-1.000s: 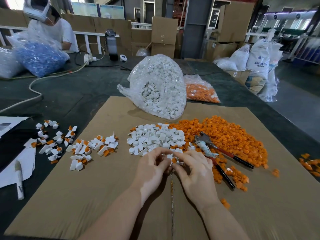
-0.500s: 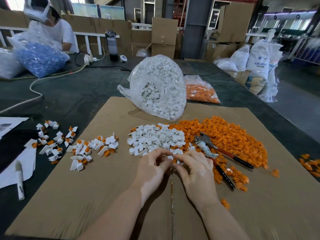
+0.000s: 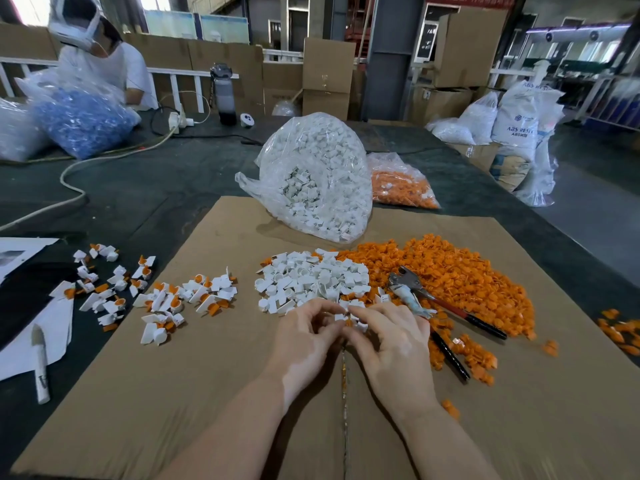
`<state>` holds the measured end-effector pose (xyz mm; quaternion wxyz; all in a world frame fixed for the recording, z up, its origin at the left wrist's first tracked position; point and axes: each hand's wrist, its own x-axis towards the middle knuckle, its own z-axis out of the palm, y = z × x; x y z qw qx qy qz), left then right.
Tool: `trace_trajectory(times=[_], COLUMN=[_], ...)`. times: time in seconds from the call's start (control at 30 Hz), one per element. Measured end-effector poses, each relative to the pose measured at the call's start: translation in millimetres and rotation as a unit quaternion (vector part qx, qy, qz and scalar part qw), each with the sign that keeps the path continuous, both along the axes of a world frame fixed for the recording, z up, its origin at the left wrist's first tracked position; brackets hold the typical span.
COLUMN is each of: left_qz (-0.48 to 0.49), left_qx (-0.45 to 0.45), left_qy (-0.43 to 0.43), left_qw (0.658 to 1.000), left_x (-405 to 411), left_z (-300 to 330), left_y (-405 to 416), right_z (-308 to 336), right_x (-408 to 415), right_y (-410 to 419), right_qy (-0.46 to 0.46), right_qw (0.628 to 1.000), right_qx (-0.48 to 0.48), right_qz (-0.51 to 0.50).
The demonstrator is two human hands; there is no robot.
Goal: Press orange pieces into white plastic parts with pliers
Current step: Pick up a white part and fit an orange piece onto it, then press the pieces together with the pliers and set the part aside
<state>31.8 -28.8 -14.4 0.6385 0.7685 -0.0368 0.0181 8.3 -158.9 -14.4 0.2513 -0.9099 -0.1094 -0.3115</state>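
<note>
Both the left hand (image 3: 304,336) and right hand (image 3: 391,341) pinch small white parts (image 3: 349,315) with curled fingers at the pile's near edge; seat the orange piece squarely before reaching for the pliers (image 3: 446,308) lying alongside.

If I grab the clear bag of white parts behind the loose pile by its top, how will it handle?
The clear bag of white parts bulges full, so it is probably heavy for a one-hand lift. Its film looks thin and crinkled, so it would likely sag and shift rather than hold shape. The side facing the cardboard sheet looks open, so parts may spill out if it tips.
</note>
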Motion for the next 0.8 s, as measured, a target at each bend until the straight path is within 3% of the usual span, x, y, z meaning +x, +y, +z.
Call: trace_trajectory(times=[0.13, 0.27, 0.37, 0.43, 0.6, 0.7, 0.8], left_qz=[0.003, -0.001, 0.002, 0.005, 0.009, 0.019, 0.037], left_qx=[-0.026, -0.028, -0.031, -0.041, -0.057, -0.068, -0.139], left_qy=[0.018, 0.024, 0.016, 0.018, 0.031, 0.045, 0.092], left_qw=[0.999, 0.999, 0.999, 0.999, 0.998, 0.996, 0.985], left_x=[1.6, 3.2, 3.4, 4.0, 5.9, 7.6, 11.3], left_z=[0.4, 0.2, 1.7, 2.8, 4.1, 4.3, 6.6], left_y=[-0.5, 0.1, 0.0, -0.9, -1.0, -0.4, -1.1], right_z=[9.1, 24.3, 30.2, 31.3, 30.2, 35.8, 49.3], right_x=[3.1, 17.2, 29.3, 34.9, 34.9, 29.9, 24.3], right_y=[-10.7, -37.5, -54.0, -58.7, -58.9, -57.3, -51.8], right_qy=[-0.005, 0.203, 0.347, 0.396, 0.352, 0.31, 0.3], right_qw=[0.994, 0.937, 0.891, 0.871, 0.878, 0.899, 0.919], right_qx=[0.0, -0.057, -0.068, -0.084, -0.152, -0.151, -0.124], right_qz=[-0.113, -0.278, -0.285, -0.279, -0.287, -0.268, -0.223])
